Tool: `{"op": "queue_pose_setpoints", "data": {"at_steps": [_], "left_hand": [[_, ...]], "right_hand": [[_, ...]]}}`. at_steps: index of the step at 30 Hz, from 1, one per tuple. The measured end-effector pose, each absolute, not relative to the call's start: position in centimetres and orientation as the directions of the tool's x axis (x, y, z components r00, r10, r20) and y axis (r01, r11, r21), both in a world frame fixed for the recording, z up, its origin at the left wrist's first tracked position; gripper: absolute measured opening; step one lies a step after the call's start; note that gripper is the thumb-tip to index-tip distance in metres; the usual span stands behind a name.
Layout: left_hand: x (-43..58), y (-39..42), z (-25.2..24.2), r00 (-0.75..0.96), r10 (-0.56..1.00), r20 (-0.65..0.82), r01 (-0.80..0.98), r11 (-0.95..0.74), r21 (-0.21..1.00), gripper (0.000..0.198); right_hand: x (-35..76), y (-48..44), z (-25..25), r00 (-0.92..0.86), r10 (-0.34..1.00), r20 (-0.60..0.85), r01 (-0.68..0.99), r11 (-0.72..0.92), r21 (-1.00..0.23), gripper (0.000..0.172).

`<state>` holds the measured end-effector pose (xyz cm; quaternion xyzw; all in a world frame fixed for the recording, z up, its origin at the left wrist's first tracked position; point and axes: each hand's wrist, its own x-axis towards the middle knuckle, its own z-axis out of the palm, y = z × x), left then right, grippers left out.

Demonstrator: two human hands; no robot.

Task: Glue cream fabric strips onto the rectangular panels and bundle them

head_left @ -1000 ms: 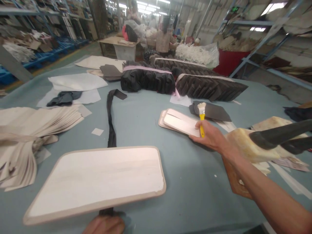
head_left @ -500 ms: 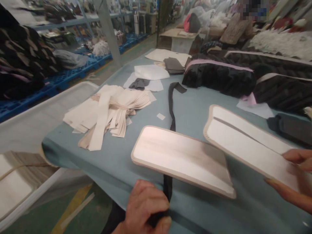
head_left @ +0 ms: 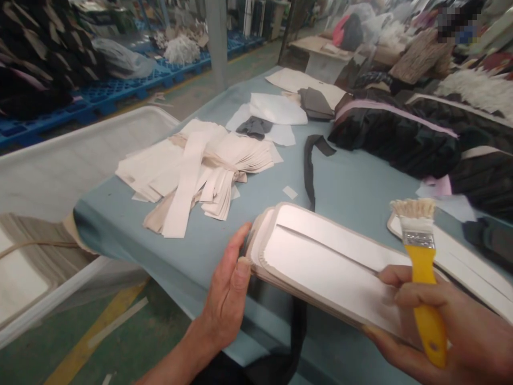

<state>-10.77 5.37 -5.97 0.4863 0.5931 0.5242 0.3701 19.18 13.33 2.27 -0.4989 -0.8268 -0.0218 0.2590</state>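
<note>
Two stacked cream panels (head_left: 332,262) with beige edges are held between my hands above the table's near edge. My left hand (head_left: 229,289) presses flat against their left end, fingers straight. My right hand (head_left: 444,329) grips the panels' right end and also holds a yellow-handled brush (head_left: 420,267) upright, its bristles pointing up. A further cream panel (head_left: 468,262) lies on the table behind the brush. A long black strap (head_left: 308,166) runs along the blue-grey table (head_left: 356,187) and hangs off its edge beneath the panels.
A fanned pile of cream strips (head_left: 200,166) lies left. Black quilted bundles (head_left: 401,133) fill the back right, with white and grey cut pieces (head_left: 276,115) beyond the strap. A white tray-like bin (head_left: 68,160) stands left of the table. A person sits far back.
The view swung left. My left hand let go of the black strap and moved to the panel's end. The panel from my right hand now lies on top of the other one.
</note>
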Motion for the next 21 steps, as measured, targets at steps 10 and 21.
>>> {"op": "queue_pose_setpoints", "data": {"at_steps": [10,21], "left_hand": [[-10.2,5.8,-5.7,-0.199,0.975,0.095,0.230,-0.048,0.972,0.057],[-9.9,6.0,-6.1,-0.218,0.948,0.233,0.385,-0.136,0.913,0.053]], "right_hand": [[17.7,13.2,2.2,-0.690,0.646,0.327,0.680,0.733,-0.016,0.032],[17.1,13.0,1.6,-0.691,0.651,0.314,0.666,0.742,-0.072,0.023]]}}
